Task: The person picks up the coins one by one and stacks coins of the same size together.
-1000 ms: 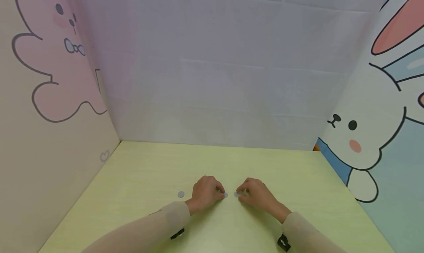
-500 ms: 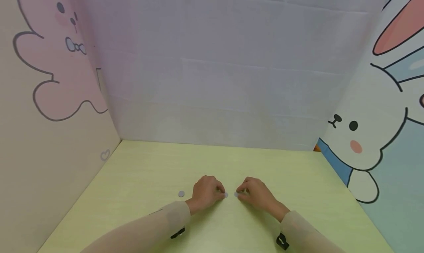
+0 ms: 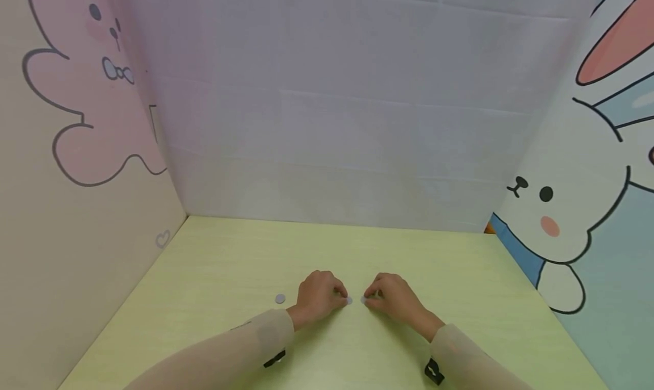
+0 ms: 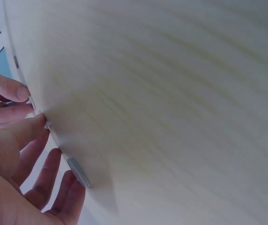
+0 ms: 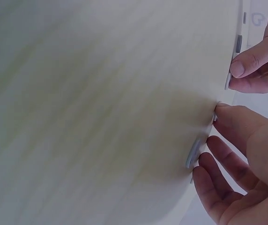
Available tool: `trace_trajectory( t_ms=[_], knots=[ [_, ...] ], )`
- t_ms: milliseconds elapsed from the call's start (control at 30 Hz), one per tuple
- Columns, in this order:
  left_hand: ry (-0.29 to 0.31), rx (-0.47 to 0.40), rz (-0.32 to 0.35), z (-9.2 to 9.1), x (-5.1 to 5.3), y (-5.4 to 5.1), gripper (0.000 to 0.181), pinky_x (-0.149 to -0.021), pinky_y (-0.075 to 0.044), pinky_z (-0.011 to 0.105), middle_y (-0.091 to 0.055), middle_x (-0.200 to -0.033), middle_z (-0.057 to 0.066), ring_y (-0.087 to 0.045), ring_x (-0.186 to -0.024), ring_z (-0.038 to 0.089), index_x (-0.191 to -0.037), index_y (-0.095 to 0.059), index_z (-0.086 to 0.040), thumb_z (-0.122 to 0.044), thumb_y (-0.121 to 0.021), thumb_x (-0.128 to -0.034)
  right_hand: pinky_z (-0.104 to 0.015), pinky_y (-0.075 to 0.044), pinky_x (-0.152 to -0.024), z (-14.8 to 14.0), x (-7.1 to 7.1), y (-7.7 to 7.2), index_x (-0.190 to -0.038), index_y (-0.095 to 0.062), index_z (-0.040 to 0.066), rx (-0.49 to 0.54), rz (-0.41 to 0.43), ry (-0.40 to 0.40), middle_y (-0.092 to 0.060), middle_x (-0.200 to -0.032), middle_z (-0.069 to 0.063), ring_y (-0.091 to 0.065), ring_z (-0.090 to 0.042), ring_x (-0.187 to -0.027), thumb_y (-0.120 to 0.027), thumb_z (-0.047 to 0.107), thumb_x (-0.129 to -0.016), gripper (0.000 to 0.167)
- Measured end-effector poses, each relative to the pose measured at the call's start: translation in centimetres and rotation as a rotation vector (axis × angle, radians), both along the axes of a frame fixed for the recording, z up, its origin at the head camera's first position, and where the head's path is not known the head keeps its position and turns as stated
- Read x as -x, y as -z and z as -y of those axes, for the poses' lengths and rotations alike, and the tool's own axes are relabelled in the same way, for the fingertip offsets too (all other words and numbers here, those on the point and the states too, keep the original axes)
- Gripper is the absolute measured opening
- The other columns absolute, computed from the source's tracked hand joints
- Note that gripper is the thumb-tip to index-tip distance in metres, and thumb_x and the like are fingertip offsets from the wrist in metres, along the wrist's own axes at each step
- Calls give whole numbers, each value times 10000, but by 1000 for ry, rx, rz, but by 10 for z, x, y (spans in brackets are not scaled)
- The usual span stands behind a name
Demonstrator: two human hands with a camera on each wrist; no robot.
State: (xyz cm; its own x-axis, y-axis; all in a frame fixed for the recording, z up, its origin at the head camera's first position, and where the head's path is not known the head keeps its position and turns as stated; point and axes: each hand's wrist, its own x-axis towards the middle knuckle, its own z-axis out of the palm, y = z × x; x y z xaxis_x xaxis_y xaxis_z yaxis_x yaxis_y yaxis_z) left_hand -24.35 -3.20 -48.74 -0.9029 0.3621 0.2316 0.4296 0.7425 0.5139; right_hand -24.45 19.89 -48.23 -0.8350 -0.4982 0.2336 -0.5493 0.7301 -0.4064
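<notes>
Small grey discs lie along the table. In the head view my left hand (image 3: 319, 293) pinches one disc (image 3: 349, 301) between thumb and finger, against the tabletop. Facing it across a narrow gap, my right hand (image 3: 395, 299) pinches a second disc (image 3: 363, 300) likewise. The left wrist view shows another disc (image 4: 78, 172) lying by the curled outer fingers of the left hand. Under the right hand's other fingers, in the right wrist view, lies one more disc (image 5: 193, 153). Both of these are hidden behind the hands in the head view.
A single disc (image 3: 280, 298) lies left of my left hand on the pale yellow table (image 3: 235, 254). A white sheet (image 3: 327, 123) hangs behind the table. Side panels with cartoon animals stand left (image 3: 97, 134) and right (image 3: 562, 219).
My right hand has shifted very slightly left with its disc, narrowing the gap between the two pinched discs. The left hand keeps its grip and stays nearly still.
</notes>
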Motion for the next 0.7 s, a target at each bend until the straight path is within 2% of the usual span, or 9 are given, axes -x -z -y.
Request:
trace_trajectory(
  t_ms=[400,700],
  knots=[
    [-5,-3,-24,0,1,4,94,-639,-490,246,-743,-889,-79,-654,-828,118,-800,-855,-223,-262,-938,-822,-255,-511,-669,1,3,3,-889,-854,118,-27,-41,-5,-731,-861,22,-619,-91,-753,-883,151,-878,46],
    [-8,-5,-29,-1,3,7,84,-652,-488,266,-725,-878,-88,-628,-824,121,-801,-857,-236,-257,-935,-823,-240,-509,-653,7,4,6,-890,-855,120,30,-40,-37,-737,-868,38,-638,-87,-743,-869,162,-895,44]
  ],
)
